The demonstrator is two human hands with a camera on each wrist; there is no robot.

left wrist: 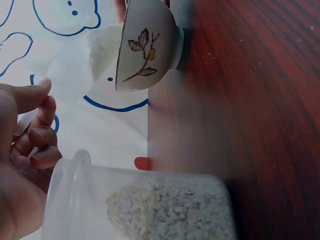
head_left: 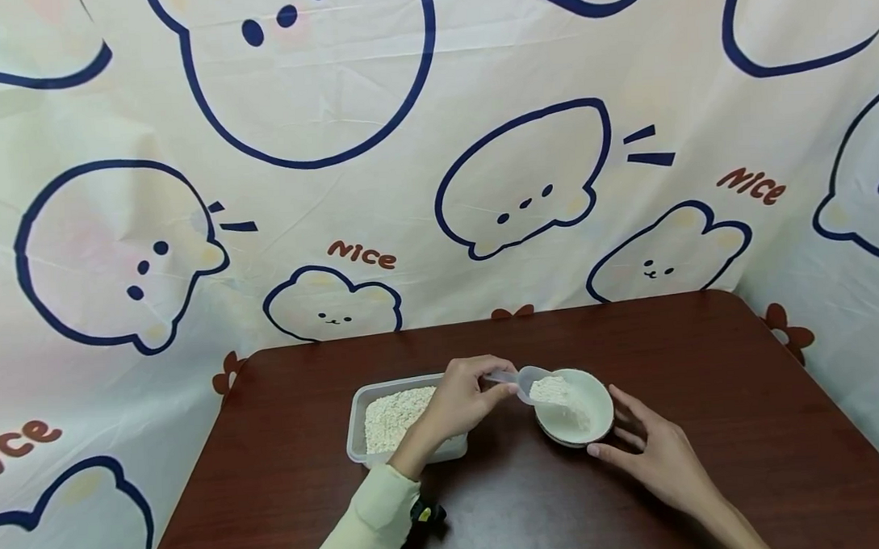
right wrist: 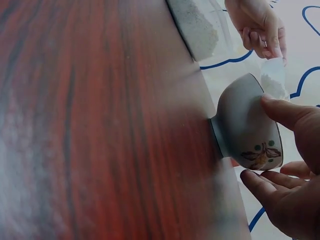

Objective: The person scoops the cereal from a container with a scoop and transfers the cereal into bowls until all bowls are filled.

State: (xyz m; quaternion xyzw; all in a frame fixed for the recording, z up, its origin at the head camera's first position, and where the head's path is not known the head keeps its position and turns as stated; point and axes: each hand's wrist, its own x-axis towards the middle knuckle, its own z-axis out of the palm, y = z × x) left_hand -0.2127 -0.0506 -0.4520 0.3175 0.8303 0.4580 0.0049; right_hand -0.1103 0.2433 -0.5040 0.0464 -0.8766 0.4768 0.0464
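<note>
My left hand (head_left: 461,396) pinches the handle of a translucent plastic scoop (head_left: 532,376) between thumb and fingers. The scoop is tilted over a small white bowl (head_left: 599,400), with pale flakes (head_left: 552,389) at its lip and more flakes lying inside the bowl. Around the bowl's right side, my right hand (head_left: 660,454) holds it with the thumb near the front rim and fingers on the far side. In the left wrist view, the bowl's outer wall (left wrist: 150,50) carries a leaf-and-berry print.
Left of the bowl stands a clear plastic tub (head_left: 355,429) of oat flakes (head_left: 395,417), partly behind my left forearm. A small black object (head_left: 428,512) shows beside the left sleeve. The brown table (head_left: 535,505) backs onto a printed cloth (head_left: 408,195).
</note>
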